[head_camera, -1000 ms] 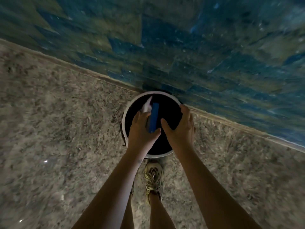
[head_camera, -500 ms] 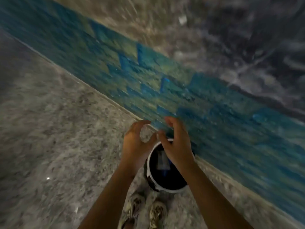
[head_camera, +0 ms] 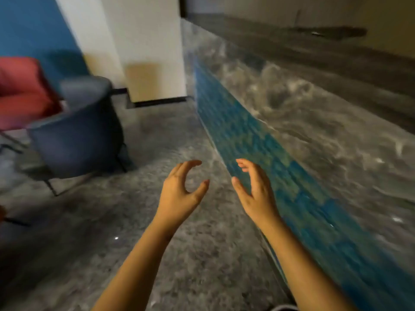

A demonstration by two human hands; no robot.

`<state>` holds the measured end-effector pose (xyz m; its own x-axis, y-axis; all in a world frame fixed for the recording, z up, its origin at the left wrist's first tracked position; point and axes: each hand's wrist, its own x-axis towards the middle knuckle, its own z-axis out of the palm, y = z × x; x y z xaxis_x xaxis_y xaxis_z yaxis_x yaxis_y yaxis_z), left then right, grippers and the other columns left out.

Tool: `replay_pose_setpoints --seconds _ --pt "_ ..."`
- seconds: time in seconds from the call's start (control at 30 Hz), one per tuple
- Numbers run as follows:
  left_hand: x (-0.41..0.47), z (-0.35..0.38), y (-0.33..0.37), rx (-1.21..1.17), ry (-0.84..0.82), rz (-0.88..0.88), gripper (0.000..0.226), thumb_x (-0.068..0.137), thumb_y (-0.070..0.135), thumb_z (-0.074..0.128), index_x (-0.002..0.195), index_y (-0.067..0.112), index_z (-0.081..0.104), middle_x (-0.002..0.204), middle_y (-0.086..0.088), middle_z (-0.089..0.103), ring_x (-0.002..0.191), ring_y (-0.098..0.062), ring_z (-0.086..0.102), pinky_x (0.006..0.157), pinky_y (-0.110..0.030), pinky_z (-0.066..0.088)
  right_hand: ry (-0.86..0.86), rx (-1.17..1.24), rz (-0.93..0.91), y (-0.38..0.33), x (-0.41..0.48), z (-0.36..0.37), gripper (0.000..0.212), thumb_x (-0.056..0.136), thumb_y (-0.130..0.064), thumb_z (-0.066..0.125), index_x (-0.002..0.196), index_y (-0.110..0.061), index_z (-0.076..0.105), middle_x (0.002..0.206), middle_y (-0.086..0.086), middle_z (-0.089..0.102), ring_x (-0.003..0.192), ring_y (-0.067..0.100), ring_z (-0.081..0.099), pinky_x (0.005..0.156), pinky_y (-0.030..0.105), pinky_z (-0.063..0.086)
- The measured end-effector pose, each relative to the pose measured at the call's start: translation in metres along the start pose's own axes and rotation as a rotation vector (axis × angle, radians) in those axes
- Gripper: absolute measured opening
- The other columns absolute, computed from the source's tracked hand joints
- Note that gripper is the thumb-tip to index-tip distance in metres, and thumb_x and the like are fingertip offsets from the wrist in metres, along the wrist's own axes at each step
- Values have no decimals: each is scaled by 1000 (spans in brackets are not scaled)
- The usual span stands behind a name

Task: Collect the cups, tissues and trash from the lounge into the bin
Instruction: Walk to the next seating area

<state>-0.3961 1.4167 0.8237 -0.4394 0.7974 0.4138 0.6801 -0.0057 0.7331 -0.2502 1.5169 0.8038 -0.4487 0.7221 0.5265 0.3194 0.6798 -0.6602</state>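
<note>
A dark blue armchair stands beside a red chair, opposite a blue-tiled counter front.

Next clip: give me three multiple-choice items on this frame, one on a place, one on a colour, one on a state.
1. Where is the dark blue armchair?
A. left of the hands
B. right of the hands
C. between the hands

2. What colour is the tiled band along the counter front?
A. red
B. blue-green
C. white

3. What do the left hand and right hand hold?
A. a cup each
B. one tissue together
C. nothing

Answers:
1 A, it stands at the frame's left.
2 B, the tiles look blue and green.
3 C, both hands are open with curled fingers and empty.
</note>
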Motion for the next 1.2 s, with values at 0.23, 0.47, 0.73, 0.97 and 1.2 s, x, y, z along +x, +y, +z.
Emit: replay_pose_setpoints --seconds 0.23,0.47,0.73,0.97,1.2 --pt "6 -187 -43 136 282 -119 45 79 37 58 118 14 58 114 1 60 106 -13 57 90 -29 46 -173 177 -256 -141 84 113 39 85 -25 51 118 -4 55 115 12 61 105 31 57 90 48 44" --pt "-6 -342 -79 308 491 -196 35 85 24 66 118 14 58 117 3 59 112 -14 53 95 -30 42 -341 261 -477 -265 129 210 34 90 -19 56 120 -4 54 120 13 58 111 30 54 94 45 41" --pt "-20 -465 -132 446 624 -292 34 85 23 66 116 13 60 117 0 62 109 -16 57 94 -35 45 -466 317 -626 -370 160 323 44 86 -37 43 120 -10 55 120 6 58 113 20 51 93 28 33" --pt "-36 -537 -190 580 793 -411 32 83 19 68 114 16 61 106 9 58 97 -3 51 79 -1 33 -676 411 -801 -447 169 445 40 90 -33 48 122 -10 53 123 8 56 115 23 50 96 35 36" --pt "-80 -604 -214 748 1038 -631 32 80 16 70 112 14 63 108 0 63 99 -9 55 81 -4 33 -881 569 -1022 -549 156 546 50 85 -42 39 123 -13 52 124 7 56 115 24 50 97 43 37"
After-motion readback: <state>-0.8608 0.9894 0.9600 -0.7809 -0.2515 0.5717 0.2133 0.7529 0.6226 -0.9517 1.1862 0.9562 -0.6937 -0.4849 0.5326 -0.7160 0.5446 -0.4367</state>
